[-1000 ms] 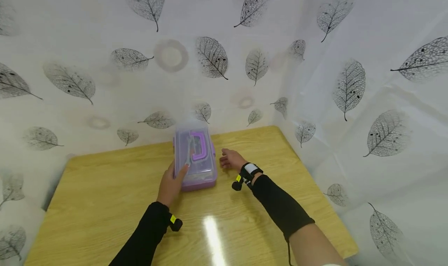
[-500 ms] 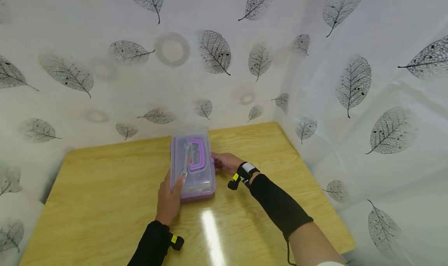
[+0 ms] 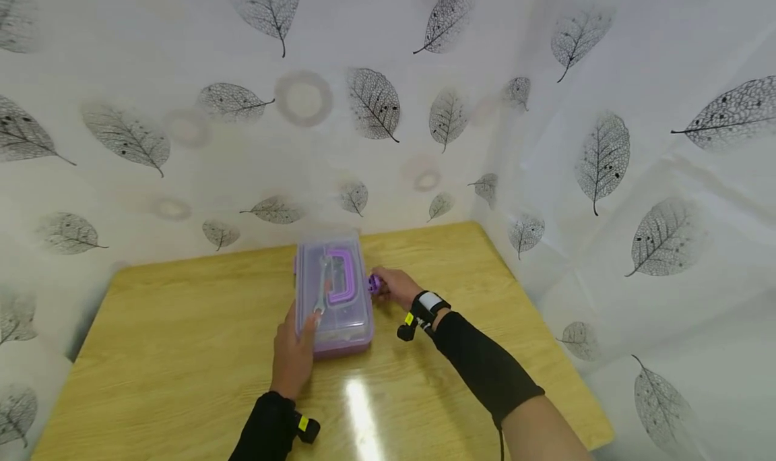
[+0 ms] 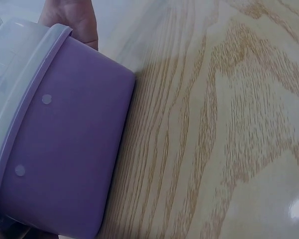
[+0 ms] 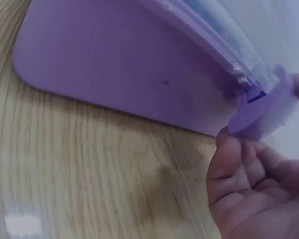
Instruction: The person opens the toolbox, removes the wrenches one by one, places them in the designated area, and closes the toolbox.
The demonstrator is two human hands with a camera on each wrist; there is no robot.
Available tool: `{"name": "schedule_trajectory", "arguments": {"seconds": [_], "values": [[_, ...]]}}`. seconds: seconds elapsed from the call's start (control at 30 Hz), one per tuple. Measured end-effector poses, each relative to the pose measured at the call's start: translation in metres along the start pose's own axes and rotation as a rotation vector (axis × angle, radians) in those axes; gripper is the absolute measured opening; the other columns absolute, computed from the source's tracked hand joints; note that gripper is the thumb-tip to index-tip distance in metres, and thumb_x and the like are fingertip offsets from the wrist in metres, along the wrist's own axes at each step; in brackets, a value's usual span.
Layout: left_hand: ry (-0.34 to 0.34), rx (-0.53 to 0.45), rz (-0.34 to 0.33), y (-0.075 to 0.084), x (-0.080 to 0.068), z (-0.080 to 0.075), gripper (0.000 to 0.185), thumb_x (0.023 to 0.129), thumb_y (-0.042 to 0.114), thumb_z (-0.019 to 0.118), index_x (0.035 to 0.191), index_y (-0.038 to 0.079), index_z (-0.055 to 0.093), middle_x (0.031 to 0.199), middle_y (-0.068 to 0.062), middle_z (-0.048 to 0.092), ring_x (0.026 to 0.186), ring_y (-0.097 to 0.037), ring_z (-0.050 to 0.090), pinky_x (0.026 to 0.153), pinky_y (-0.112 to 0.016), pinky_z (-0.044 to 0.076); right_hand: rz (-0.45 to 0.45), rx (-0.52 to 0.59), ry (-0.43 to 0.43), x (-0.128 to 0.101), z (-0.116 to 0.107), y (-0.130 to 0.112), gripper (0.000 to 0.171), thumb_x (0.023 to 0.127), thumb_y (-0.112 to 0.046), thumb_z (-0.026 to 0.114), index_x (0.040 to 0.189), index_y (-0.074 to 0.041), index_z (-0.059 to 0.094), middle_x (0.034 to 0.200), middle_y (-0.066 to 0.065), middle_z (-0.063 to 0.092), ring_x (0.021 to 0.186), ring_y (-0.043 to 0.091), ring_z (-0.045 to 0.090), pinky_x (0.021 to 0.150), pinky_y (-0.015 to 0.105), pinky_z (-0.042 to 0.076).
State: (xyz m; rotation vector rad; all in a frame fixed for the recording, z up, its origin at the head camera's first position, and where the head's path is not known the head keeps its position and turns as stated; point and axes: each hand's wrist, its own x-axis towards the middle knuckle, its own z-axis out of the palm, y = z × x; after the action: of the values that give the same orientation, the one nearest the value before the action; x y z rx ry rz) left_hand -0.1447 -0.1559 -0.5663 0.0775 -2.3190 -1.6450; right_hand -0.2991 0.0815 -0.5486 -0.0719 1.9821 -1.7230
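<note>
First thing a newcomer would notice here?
The purple box with its clear lid, at the back middle of the wooden table. The left hand rests on its near left corner, and the right hand pinches the purple latch on its right side. Leaf-print sheeting surrounds the table.

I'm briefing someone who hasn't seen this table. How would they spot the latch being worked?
On the wooden table stands a purple box with a clear lid. On its right side, by the right hand, a small purple latch sticks outward, the only flap there.
</note>
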Motion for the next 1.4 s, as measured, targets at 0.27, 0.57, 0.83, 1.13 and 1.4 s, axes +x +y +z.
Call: {"name": "schedule_trajectory", "arguments": {"seconds": [0.27, 0.57, 0.83, 1.13, 1.4], "values": [[0.013, 0.024, 0.013, 0.000, -0.002, -0.003, 0.052, 0.109, 0.039, 0.052, 0.158, 0.021, 0.044, 0.126, -0.008, 0.072, 0.110, -0.025, 0.067, 0.100, -0.054, 0.053, -0.121, -0.375, 0.298, 0.001, 0.004, 0.023, 0.030, 0.103, -0.024, 0.056, 0.097, 0.001, 0.071, 0.088, 0.009, 0.070, 0.077, 0.020, 0.064, 0.069, 0.029, 0.055], [0.025, 0.027, -0.020, 0.007, -0.008, 0.004, 0.054, 0.108, 0.038, 0.052, 0.158, 0.018, 0.044, 0.125, -0.010, 0.071, 0.110, -0.028, 0.066, 0.100, -0.056, 0.051, -0.285, -0.712, 0.279, -0.001, 0.014, 0.043, 0.023, 0.101, -0.017, 0.059, 0.099, -0.004, 0.077, 0.094, 0.008, 0.075, 0.081, 0.020, 0.067, 0.072, 0.035, 0.057], [-0.220, 0.026, -0.138, 0.001, 0.007, -0.031, 0.068, 0.114, 0.050, 0.020, 0.166, 0.008, 0.016, 0.167, -0.021, 0.029, 0.153, -0.041, 0.028, 0.126, -0.062, 0.017, -0.284, -0.825, 0.227, -0.005, -0.003, 0.025, 0.027, 0.104, -0.018, 0.055, 0.119, -0.002, 0.072, 0.114, 0.013, 0.072, 0.104, 0.029, 0.068, 0.089, 0.044, 0.058], [-0.250, 0.458, 0.037, 0.017, 0.099, -0.111, 0.074, 0.113, 0.049, 0.033, 0.165, -0.001, 0.013, 0.165, -0.035, 0.019, 0.151, -0.054, 0.018, 0.124, -0.069, 0.014, -0.318, -1.017, 0.310, 0.000, -0.026, -0.028, 0.051, 0.107, -0.032, 0.054, 0.150, -0.003, 0.052, 0.141, 0.023, 0.058, 0.123, 0.041, 0.060, 0.104, 0.055, 0.050], [-0.096, 0.900, 0.245, 0.039, 0.140, -0.134, 0.084, 0.106, 0.063, 0.043, 0.164, 0.005, 0.025, 0.163, -0.038, 0.014, 0.152, -0.057, 0.006, 0.122, -0.071, -0.011, -0.370, -1.261, 0.455, 0.008, -0.023, -0.063, 0.084, 0.103, -0.069, 0.041, 0.166, -0.017, 0.025, 0.170, 0.016, 0.023, 0.157, 0.045, 0.014, 0.124, 0.071, 0.000]]}}
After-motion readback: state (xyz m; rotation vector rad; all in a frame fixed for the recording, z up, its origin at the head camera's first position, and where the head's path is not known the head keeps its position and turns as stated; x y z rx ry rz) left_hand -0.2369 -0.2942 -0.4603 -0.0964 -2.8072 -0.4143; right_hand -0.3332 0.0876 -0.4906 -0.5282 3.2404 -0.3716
